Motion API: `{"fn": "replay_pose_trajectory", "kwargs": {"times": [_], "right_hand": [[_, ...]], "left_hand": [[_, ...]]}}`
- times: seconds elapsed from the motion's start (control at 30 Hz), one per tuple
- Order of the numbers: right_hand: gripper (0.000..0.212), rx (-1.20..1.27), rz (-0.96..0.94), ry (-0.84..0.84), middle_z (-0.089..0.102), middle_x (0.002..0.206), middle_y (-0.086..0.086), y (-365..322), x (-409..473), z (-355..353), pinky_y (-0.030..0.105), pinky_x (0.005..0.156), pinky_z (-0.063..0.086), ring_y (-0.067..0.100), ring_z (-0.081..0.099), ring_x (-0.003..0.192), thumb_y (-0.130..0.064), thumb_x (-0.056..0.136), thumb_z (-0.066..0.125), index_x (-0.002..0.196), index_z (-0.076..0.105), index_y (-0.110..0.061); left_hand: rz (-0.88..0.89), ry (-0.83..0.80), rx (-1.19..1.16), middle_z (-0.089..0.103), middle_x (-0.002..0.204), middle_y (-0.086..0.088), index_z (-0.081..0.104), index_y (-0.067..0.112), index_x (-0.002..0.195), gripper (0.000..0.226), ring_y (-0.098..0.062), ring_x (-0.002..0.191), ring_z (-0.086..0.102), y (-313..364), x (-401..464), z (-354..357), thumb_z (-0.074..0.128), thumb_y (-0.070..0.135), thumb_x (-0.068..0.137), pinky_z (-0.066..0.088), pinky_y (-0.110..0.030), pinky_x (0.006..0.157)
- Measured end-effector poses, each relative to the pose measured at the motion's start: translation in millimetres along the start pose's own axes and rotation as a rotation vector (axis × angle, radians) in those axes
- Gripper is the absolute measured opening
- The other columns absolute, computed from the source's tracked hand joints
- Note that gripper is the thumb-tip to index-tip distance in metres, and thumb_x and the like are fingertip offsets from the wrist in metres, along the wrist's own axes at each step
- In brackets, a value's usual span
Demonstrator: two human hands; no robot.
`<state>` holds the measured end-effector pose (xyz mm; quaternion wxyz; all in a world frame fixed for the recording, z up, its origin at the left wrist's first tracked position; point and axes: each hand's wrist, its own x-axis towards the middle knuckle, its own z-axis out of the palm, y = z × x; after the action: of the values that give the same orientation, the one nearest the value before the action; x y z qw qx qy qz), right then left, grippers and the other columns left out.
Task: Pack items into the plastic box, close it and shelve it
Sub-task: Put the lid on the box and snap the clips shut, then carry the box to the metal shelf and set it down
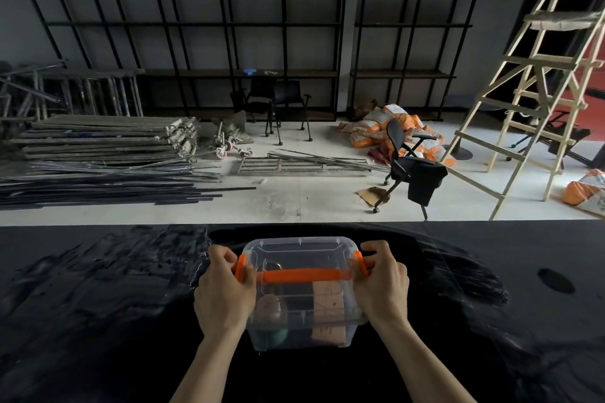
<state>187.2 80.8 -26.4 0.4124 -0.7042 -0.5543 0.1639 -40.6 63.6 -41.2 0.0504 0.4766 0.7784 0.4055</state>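
Observation:
A clear plastic box (299,250) with its lid on stands on the black table (98,288) in front of me. An orange carry handle (301,275) lies across the lid. My left hand (222,288) grips the orange latch (241,267) on the box's left side. My right hand (381,285) grips the orange latch (358,260) on the right side. Through the clear walls I see a brown cardboard box (327,304), a padlock (271,304) and a green round item (273,335).
Beyond the table's far edge lies a floor with stacked metal rails (108,144), an office chair (409,167), orange sacks (383,124) and a wooden ladder (537,85). Black wall shelving (229,26) stands at the back. A round hole (556,280) sits in the table at the right.

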Motion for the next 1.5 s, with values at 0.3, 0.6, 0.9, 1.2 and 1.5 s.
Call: {"fn": "replay_pose_trajectory", "kwargs": {"times": [0.3,0.6,0.9,1.2,1.5], "right_hand": [[0.046,0.006,0.028,-0.082,0.071,0.108,0.003,5.4,-2.7,8.2,0.035,0.078,0.051,0.022,0.065,0.099,-0.044,0.097,0.054,0.134,0.052,-0.018],[0.07,0.795,0.45,-0.472,0.057,0.142,-0.002,30.1,-1.4,18.0,0.051,0.099,0.054,0.023,0.059,0.124,-0.073,0.083,0.055,0.145,0.041,-0.045],[0.063,0.891,0.461,-0.382,0.056,0.144,0.0,53.0,3.4,-19.8,0.054,0.103,0.05,0.026,0.058,0.127,-0.067,0.086,0.056,0.144,0.044,-0.044],[0.052,0.84,0.461,-0.07,0.061,0.138,-0.006,99.0,-0.5,-116.8,0.049,0.101,0.053,0.02,0.062,0.121,-0.066,0.087,0.056,0.135,0.055,-0.045],[0.043,0.728,0.488,0.352,0.066,0.127,-0.003,133.1,-87.0,-236.3,0.05,0.097,0.055,0.021,0.066,0.114,-0.055,0.096,0.052,0.134,0.058,-0.037]], "left_hand": [[-0.094,-0.099,-0.137,0.071,0.11,0.0,0.046,0.027,0.123,0.034,-0.021,0.088,0.062,-4.4,-5.9,3.5,0.057,0.046,0.097,0.051,-0.038,0.076],[-0.505,-0.423,-0.817,0.066,0.128,0.009,0.059,0.035,0.136,0.043,-0.019,0.122,0.059,3.8,-8.7,-6.8,0.057,0.051,0.096,0.044,-0.051,0.108],[-0.432,-0.467,-0.801,0.065,0.121,0.008,0.06,0.033,0.133,0.035,-0.02,0.118,0.059,47.2,-28.4,1.8,0.057,0.036,0.098,0.045,-0.053,0.105],[-0.281,-0.66,-0.774,0.067,0.125,0.001,0.062,0.033,0.131,0.032,-0.026,0.119,0.062,131.1,-73.8,35.6,0.053,0.031,0.1,0.048,-0.061,0.103],[-0.035,-1.087,-0.842,0.069,0.13,0.001,0.059,0.03,0.137,0.048,-0.026,0.122,0.064,192.7,-153.0,64.8,0.052,0.043,0.092,0.048,-0.059,0.104]]}}
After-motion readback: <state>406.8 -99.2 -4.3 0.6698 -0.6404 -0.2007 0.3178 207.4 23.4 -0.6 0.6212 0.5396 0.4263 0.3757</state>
